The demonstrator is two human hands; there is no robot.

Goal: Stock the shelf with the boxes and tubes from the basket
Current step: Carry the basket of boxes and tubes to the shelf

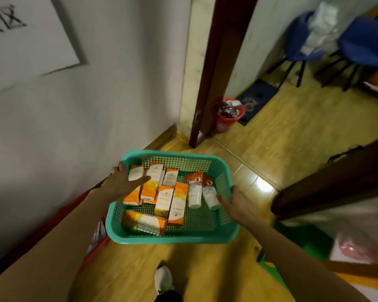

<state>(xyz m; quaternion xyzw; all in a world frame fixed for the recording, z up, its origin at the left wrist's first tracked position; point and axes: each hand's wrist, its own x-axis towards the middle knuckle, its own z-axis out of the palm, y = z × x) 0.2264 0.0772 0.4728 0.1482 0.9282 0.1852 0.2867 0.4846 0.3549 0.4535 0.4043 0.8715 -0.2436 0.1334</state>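
A teal plastic basket [183, 236] sits low over the yellow floor. Inside lie several orange-and-white boxes [177, 203] on the left and two white tubes with orange tops [194, 192] on the right. My left hand [123, 184] hovers over the basket's left rim with fingers spread above the boxes, holding nothing. My right hand [238, 203] reaches over the right rim with straight fingers, its tips close to the nearer tube [210, 196]. No shelf is in sight.
A white wall runs along the left. A dark wooden door frame [216, 73] stands behind the basket, with a red waste bin [229, 114] beside it. Blue chairs [336, 40] are at the far right. A dark wooden edge [336, 177] lies to the right. My white shoe [164, 277] is below.
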